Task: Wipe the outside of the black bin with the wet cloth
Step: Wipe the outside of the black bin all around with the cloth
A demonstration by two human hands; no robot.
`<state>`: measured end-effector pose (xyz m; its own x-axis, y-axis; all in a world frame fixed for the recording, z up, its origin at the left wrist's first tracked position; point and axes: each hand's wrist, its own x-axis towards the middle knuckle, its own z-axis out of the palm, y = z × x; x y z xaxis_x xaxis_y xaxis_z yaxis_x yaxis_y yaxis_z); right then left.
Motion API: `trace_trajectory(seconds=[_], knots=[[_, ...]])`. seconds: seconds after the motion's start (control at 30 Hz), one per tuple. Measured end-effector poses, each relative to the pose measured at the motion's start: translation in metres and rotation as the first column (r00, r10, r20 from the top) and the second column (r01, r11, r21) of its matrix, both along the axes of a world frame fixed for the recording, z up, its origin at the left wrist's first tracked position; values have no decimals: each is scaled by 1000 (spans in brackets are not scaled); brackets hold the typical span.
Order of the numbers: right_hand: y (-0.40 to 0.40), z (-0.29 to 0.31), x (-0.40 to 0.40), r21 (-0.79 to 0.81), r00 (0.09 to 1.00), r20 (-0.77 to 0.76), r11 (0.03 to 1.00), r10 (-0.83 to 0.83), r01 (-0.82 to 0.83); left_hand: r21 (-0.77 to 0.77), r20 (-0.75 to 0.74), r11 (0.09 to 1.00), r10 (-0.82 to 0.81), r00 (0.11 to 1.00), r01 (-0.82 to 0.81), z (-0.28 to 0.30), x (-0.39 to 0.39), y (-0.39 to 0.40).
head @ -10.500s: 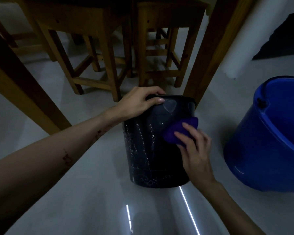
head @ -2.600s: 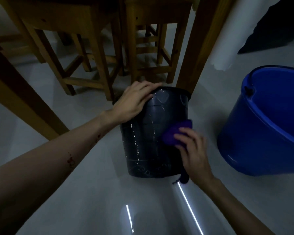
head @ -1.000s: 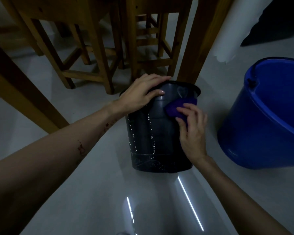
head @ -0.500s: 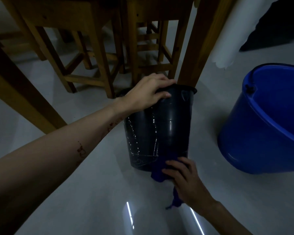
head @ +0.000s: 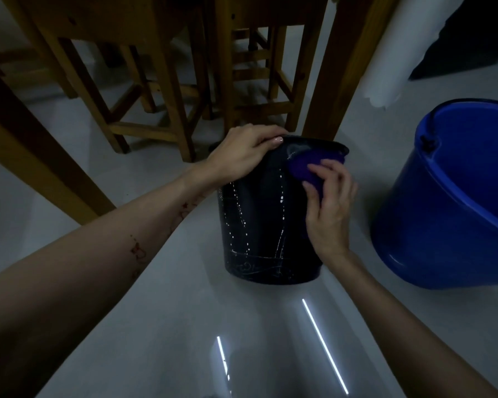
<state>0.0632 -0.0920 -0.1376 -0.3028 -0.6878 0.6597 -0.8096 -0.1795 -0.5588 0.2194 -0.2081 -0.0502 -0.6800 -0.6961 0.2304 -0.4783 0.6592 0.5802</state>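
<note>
The black bin (head: 259, 225) stands upright on the pale floor in the middle of the head view, its wall streaked with water drops. My left hand (head: 242, 153) lies over the near left part of its rim and grips it. My right hand (head: 328, 202) presses a purple-blue wet cloth (head: 308, 165) flat against the bin's upper right side, just under the rim. Most of the cloth is visible above my fingers.
A large blue bucket (head: 443, 214) stands on the floor close to the right of the bin. Wooden stools and table legs (head: 339, 67) crowd the space right behind the bin. A white curtain or sheet (head: 385, 53) hangs at the back right.
Half a second ago my right hand held the cloth at the bin's base near the floor. It has swept up the wall to just under the rim. My left hand stays on the rim.
</note>
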Motion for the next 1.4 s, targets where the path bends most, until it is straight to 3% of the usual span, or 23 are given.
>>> trace_trajectory(seconds=[0.13,0.4,0.47,0.57,0.67,0.77,0.87,1.23,1.4], knots=[[16,-28,12,-55,931,-340,986,132,-160,54,-9,999,3,1000,-2,2,-2,1],[87,-101,2,142,700,-598,911,391,-388,121,-40,992,-15,999,19,8,-7,3],[93,-97,-5,163,686,-596,900,417,-405,166,-38,986,-20,999,26,9,-7,-1],[83,-65,-11,53,856,-424,952,295,-302,204,11,978,-49,999,46,11,-9,-4],[57,-27,-16,-42,997,-57,997,55,-58,84,72,996,-8,997,1,13,-11,-6],[29,-8,-22,-22,959,264,994,-102,112,-29,120,998,51,992,-48,9,-5,-7],[7,1,-24,43,932,322,986,-167,162,61,47,998,27,999,-30,1,-2,1],[-3,4,-11,-13,996,-68,999,-53,52,134,-19,989,67,998,-64,-5,-2,0],[15,-24,-6,-61,916,-382,986,123,-158,165,-47,984,71,996,-63,-7,-1,-5]])
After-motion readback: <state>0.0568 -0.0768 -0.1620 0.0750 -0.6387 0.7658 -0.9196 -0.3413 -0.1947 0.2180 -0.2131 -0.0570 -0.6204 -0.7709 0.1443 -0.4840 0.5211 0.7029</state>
